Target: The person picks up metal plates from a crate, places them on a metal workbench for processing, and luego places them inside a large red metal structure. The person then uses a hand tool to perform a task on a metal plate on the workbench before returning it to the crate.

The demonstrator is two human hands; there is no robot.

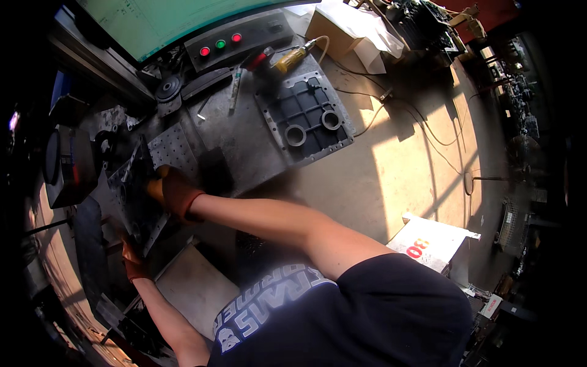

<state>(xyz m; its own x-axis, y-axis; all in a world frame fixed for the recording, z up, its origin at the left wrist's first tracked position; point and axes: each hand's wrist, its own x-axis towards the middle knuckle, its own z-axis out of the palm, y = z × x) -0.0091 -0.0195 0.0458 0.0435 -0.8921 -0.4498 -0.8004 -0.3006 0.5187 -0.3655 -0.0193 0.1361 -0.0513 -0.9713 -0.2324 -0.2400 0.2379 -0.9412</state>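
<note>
A dark cast-metal plate (129, 194) with holes along its rim stands tilted at the left end of the metal workbench. My right hand (174, 191), in a brown and yellow work glove, reaches across and grips its near side, the fingertips partly lost in shadow. At the plate's lower corner is my gloved left hand (132, 262), closed around the edge; its fingers are mostly hidden. A perforated metal block (173, 151) sits just beyond my right hand. Farther right on the bench lies a similar ribbed metal cover plate (306, 114) with two round rings.
A control box (238, 44) with red and green buttons stands below a monitor (159, 21). Near it lie a yellow-handled tool (291, 60), a marker pen (235, 90) and a hex key (203, 109). A cardboard box (333, 27) is at the back; a white metal stand (431, 241) is to the right.
</note>
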